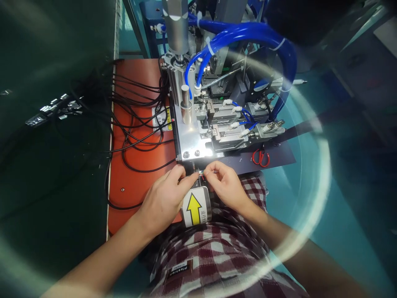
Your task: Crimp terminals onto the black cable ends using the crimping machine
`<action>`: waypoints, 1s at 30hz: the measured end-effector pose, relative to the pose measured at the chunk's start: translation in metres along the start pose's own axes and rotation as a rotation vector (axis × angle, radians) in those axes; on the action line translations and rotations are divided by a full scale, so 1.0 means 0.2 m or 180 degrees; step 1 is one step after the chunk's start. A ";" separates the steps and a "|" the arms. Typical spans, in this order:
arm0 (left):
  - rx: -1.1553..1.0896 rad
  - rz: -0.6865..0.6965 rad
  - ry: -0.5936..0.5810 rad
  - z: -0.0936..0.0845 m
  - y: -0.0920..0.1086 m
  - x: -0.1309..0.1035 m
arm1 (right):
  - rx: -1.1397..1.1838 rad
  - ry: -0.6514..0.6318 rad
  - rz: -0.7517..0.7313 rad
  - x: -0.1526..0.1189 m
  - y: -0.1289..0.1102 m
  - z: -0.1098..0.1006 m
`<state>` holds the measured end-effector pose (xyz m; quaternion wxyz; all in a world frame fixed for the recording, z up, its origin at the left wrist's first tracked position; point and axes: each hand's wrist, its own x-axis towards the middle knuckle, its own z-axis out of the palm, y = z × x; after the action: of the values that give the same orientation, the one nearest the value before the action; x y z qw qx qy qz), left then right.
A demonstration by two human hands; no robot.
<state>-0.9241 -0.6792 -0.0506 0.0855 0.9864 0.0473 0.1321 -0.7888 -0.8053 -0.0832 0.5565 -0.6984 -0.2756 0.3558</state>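
My left hand [166, 194] is closed, thumb and forefinger pinched at the front edge of the machine. From its fingertips stick out thin coloured wires [201, 173], with bits of red, green and white showing. My right hand [226, 185] pinches at the other side of these wires, its fingertips almost meeting those of the left. The wires are too small for their ends to be made out. Just below the fingers lies a white label with a yellow arrow [194, 209]. Above them is the machine's shiny metal plate [190, 138].
Black cables [133, 124] run across the orange board [139, 188] to a bundle with metal connectors [43, 114] at left. Red-handled scissors [261, 158] lie on the dark plate at right. Blue air hoses [248, 31] arch over the machine's pneumatic cylinders [229, 134].
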 end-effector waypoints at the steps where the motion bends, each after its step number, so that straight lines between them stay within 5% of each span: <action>1: 0.0000 0.0008 0.0014 0.00 0.00 0.00 | -0.0071 0.0038 -0.0078 0.00 0.00 0.00; 6: -0.0019 0.0058 0.0041 0.00 0.00 0.00 | -0.0532 0.0368 -0.0603 -0.01 0.01 0.02; 11: 0.0149 0.0151 0.0018 0.00 0.00 0.00 | 0.0203 -0.0059 0.0210 0.00 -0.01 0.02; 16: 0.0400 0.0248 0.0023 0.00 0.00 0.01 | -0.0572 0.0327 -0.0584 -0.01 -0.01 0.01; 21: 0.0302 0.0304 0.0083 0.00 -0.01 0.01 | 0.0493 -0.0284 0.0102 0.01 0.02 0.00; 30: -0.0015 0.0277 0.0068 -0.01 -0.02 0.01 | 0.0741 -0.0419 0.0299 0.02 0.01 -0.01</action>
<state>-0.9234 -0.6745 -0.0500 0.0815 0.9858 0.0049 0.1464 -0.7841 -0.8031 -0.0849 0.5972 -0.6165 -0.2353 0.4560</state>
